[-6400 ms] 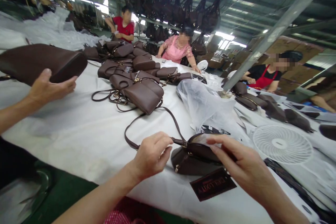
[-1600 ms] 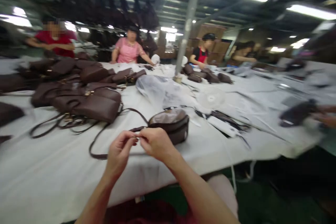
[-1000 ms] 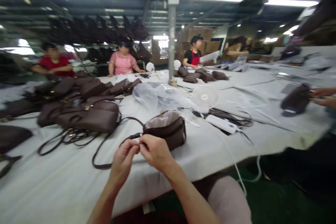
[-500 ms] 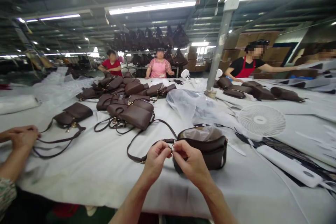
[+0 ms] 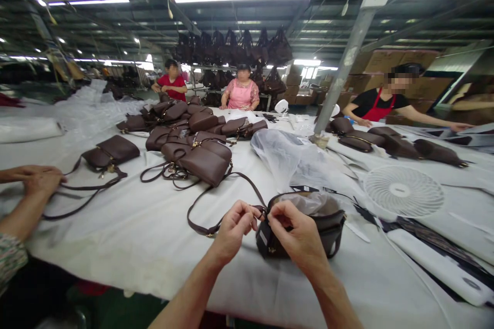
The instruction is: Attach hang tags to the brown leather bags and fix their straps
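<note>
A dark brown handbag (image 5: 304, 236) stands on the table in front of me, unzipped at the top, with crumpled white wrapping inside. Its shoulder strap (image 5: 198, 227) loops out to the left and comes back to the bag's near left corner. My left hand (image 5: 235, 229) is closed, fingertips on the strap end by that corner. Close beside it, my right hand (image 5: 295, 229) makes a pinch against the bag's left edge; whatever lies between thumb and forefinger is hidden. Small gold-coloured fittings show on the bag's lower left side.
Brown bags (image 5: 196, 157) lie piled beyond my hands. Clear plastic wrapping (image 5: 285, 154), a metal post (image 5: 339, 77) and a white fan (image 5: 403, 193) stand or lie to the right. At left, a co-worker's hands (image 5: 38, 180) hold another bag's strap. Several people work across the table.
My hands have moved slightly apart from their joined pinch, the right one now at the bag's corner. The view has shifted a little. The co-worker on the right has turned toward the table.
</note>
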A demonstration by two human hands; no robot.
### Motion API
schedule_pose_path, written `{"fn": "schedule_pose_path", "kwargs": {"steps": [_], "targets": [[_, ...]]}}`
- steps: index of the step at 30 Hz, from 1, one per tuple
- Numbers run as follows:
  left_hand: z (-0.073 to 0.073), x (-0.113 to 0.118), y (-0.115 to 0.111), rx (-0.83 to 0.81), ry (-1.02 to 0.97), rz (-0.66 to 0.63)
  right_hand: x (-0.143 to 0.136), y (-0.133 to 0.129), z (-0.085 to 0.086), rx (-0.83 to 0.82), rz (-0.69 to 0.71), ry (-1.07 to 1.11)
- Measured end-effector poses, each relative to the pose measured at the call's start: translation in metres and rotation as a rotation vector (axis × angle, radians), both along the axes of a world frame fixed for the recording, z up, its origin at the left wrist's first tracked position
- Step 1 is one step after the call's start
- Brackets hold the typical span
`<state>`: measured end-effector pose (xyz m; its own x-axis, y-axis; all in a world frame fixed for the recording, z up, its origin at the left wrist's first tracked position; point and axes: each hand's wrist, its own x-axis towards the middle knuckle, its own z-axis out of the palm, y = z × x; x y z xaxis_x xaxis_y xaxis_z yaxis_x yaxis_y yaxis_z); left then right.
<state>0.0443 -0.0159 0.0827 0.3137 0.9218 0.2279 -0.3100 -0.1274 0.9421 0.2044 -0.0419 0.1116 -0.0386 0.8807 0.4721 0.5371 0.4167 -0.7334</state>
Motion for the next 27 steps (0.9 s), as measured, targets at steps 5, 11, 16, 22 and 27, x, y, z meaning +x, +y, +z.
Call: {"fn": "schedule_pose_path", "kwargs": {"steps": [5,11,16,22,27], "targets": [[0.001,-0.001,0.003,-0.097,-0.006,-0.174,0.001,0.006,0.011,-0.022,0.036,-0.048],[0.005,-0.004,0.004,0.102,0.278,-0.017,0.020,-0.002,0.013,0.091,-0.031,-0.260],[0.006,-0.007,0.004,0.013,0.141,0.011,0.019,-0.030,-0.005,0.347,0.014,-0.688],[0.004,-0.010,0.004,-0.027,0.021,0.000,-0.005,-0.026,-0.036,0.506,0.051,-1.183],[-0.005,-0.016,0.008,-0.088,-0.198,-0.085,-0.003,-0.014,-0.028,0.333,0.226,-0.998]]}}
